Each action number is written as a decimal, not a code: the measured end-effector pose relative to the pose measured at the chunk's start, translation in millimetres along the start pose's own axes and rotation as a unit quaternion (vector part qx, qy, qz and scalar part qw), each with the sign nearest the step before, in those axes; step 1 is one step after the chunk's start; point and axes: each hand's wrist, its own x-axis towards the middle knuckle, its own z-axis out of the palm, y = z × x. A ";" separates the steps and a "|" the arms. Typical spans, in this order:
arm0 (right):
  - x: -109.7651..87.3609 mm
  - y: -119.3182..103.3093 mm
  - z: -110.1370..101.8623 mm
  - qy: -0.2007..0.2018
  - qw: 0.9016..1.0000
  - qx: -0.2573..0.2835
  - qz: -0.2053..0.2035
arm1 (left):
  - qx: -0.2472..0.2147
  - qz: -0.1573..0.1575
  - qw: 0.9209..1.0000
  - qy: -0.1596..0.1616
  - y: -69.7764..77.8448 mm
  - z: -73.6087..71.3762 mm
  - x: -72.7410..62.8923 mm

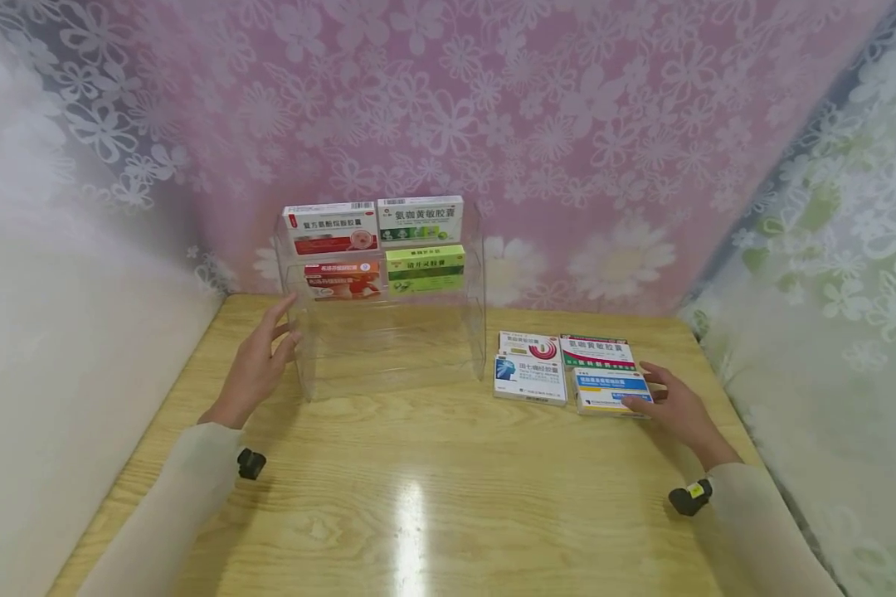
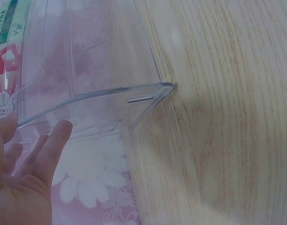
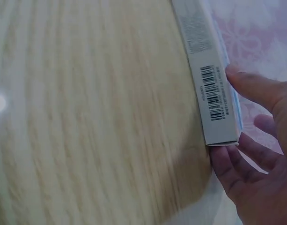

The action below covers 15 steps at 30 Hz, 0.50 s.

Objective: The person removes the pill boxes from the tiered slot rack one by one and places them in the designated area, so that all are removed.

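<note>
A clear acrylic tiered rack (image 1: 392, 369) stands at the back left. My left hand (image 1: 257, 365) is at its left side, fingers extended along the panel edge; in the left wrist view the fingertips (image 2: 63, 129) overlap the clear side. On the right, my right hand (image 1: 683, 414) holds the right end of a blue, white and yellow medicine box (image 1: 608, 394), thumb on top and fingers at the end. The right wrist view shows this box's barcoded side (image 3: 211, 93). Beside it lie a white medicine box with a blue head picture (image 1: 530, 381), a red-ringed box (image 1: 523, 344) and a green-and-red box (image 1: 597, 350).
In the rack's upper tiers sit a red-and-white box (image 1: 332, 230), a white-and-green box (image 1: 421, 220), an orange-red box (image 1: 339, 282) and a green box (image 1: 426, 272). Flowered cloth (image 1: 493, 124) walls the wooden table (image 1: 411, 448) behind and on both sides.
</note>
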 end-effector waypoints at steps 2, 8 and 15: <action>-0.7 -4.8 2.9 0.004 1.000 0.005 -0.006 | 0.004 0.001 1.000 0.002 1.0 -0.8 0.4; -2.9 -13.6 8.0 0.016 1.000 0.010 -0.010 | 0.004 -0.001 1.000 0.001 1.9 -0.4 0.4; 0.0 -15.6 12.3 0.022 1.000 0.002 -0.013 | 0.004 0.002 1.000 0.003 0.1 0.5 0.7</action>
